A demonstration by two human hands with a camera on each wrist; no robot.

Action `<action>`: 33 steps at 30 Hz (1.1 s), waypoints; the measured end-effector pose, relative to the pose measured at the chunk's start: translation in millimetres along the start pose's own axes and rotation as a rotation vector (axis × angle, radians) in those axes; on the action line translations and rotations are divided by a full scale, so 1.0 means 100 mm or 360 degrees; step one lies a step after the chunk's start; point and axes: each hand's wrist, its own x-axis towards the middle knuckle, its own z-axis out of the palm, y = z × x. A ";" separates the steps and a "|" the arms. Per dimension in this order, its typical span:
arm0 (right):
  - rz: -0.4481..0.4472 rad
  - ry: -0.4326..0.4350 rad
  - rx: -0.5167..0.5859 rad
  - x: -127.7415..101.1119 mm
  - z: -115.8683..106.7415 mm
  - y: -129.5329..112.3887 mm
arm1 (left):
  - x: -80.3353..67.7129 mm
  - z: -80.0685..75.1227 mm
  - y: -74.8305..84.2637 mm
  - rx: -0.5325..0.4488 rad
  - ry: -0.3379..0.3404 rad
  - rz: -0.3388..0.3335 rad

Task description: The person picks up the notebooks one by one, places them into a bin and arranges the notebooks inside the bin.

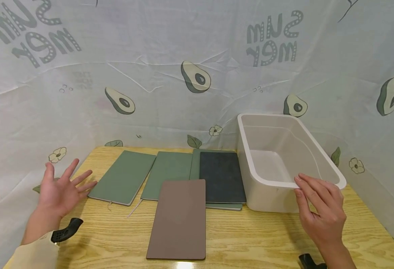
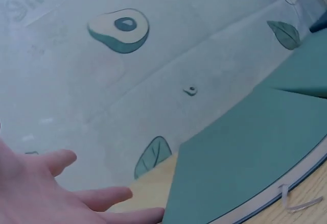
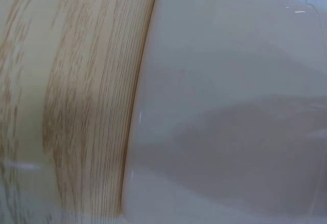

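My left hand [image 1: 60, 194] is palm up with fingers spread, just left of a green notebook [image 1: 124, 177] with a ribbon; it holds nothing. In the left wrist view its fingers point towards that green notebook [image 2: 245, 157]. My right hand [image 1: 323, 209] is at the front rim of a beige plastic bin [image 1: 267, 196], fingers fairly straight and thumb below them. Whether the fingertips touch the rim is unclear. Only the bin's outer wall [image 3: 230, 81] shows in the right wrist view. A brown notebook [image 1: 180, 220] lies between the hands.
Right of the first green notebook lies another green notebook [image 1: 170, 168], partly under the brown one. A black notebook [image 1: 221, 177] rests on a third green notebook [image 1: 225, 206] against the bin. The wooden table [image 1: 116, 239] is backed by a printed curtain [image 1: 163, 123].
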 end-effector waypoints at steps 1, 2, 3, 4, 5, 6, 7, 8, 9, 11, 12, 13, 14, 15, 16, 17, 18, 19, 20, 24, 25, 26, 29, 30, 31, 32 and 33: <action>-0.0002 0.0005 0.0003 0.00 0.00 0.00 | -0.01 -0.03 0.00 -0.0186 -0.0065 -0.0019; -0.0002 0.0006 0.0005 0.00 0.00 0.00 | -0.02 -0.06 0.00 -0.0321 -0.0109 -0.0036; -0.0004 0.0013 0.0008 0.00 0.01 0.00 | -0.03 -0.07 0.00 -0.0389 -0.0117 -0.0043; -0.0005 0.0019 0.0011 0.00 0.01 -0.01 | -0.04 -0.10 0.00 -0.0454 -0.0131 -0.0052; -0.0006 0.0024 0.0013 0.00 0.01 -0.01 | -0.04 -0.11 0.00 -0.0505 -0.0134 -0.0056; -0.0006 0.0026 0.0014 0.00 0.01 -0.01 | -0.05 -0.12 0.00 -0.0552 -0.0133 -0.0060; -0.0005 0.0027 0.0016 0.00 0.01 -0.01 | -0.06 -0.13 -0.01 -0.0585 -0.0119 -0.0061; -0.0004 0.0027 0.0016 0.00 0.01 -0.01 | -0.06 -0.13 -0.01 -0.0611 -0.0100 -0.0060; -0.0004 0.0027 0.0018 0.00 0.01 -0.01 | -0.06 -0.13 -0.01 -0.0634 -0.0076 -0.0055; -0.0004 0.0024 0.0020 0.00 0.01 -0.01 | -0.07 -0.14 -0.02 -0.0677 -0.0033 -0.0049; -0.0004 0.0023 0.0022 0.00 0.01 -0.01 | -0.08 -0.14 -0.01 -0.0690 -0.0003 -0.0044; -0.0004 0.0021 0.0022 0.00 0.01 -0.01 | -0.08 -0.15 -0.01 -0.0701 0.0025 -0.0037; -0.0004 0.0016 0.0022 0.00 0.01 -0.01 | -0.09 -0.15 -0.01 -0.0708 0.0049 -0.0029; -0.0004 0.0015 0.0021 0.00 0.01 -0.01 | -0.09 -0.15 -0.01 -0.0713 0.0073 -0.0022; -0.0004 0.0010 0.0019 0.00 0.01 -0.01 | -0.09 -0.16 -0.01 -0.0714 0.0089 -0.0019; -0.0004 0.0010 0.0017 0.00 0.01 -0.01 | -0.09 -0.16 -0.01 -0.0714 0.0097 -0.0017; -0.0003 0.0006 0.0015 0.00 0.01 -0.01 | -0.09 -0.16 -0.02 -0.0716 0.0098 -0.0016; -0.0003 0.0002 0.0012 0.00 0.01 -0.01 | -0.09 -0.17 -0.02 -0.0718 0.0092 -0.0016; -0.0003 -0.0003 0.0010 0.00 0.01 -0.01 | -0.09 -0.17 -0.02 -0.0723 0.0082 -0.0019; -0.0002 -0.0007 0.0006 -0.01 0.01 0.00 | -0.08 -0.18 -0.04 -0.0724 0.0028 -0.0043; -0.0002 -0.0004 0.0005 -0.01 0.00 0.00 | -0.08 -0.18 -0.04 -0.0718 0.0019 -0.0050; 0.0000 -0.0005 0.0005 -0.01 0.00 0.00 | -0.08 -0.17 -0.05 -0.0712 0.0011 -0.0059; 0.0004 -0.0011 0.0002 -0.02 0.00 0.00 | -0.06 -0.16 -0.05 -0.0678 -0.0010 -0.0084; 0.0004 -0.0008 0.0001 -0.01 0.00 0.00 | -0.06 -0.15 -0.05 -0.0667 -0.0017 -0.0091; 0.0004 -0.0008 -0.0001 -0.01 0.00 0.00 | -0.05 -0.14 -0.05 -0.0656 -0.0024 -0.0096; 0.0004 -0.0011 -0.0002 -0.02 0.00 0.00 | -0.04 -0.14 -0.05 -0.0642 -0.0031 -0.0101; 0.0003 -0.0008 -0.0002 -0.01 0.00 0.00 | -0.04 -0.13 -0.05 -0.0631 -0.0037 -0.0104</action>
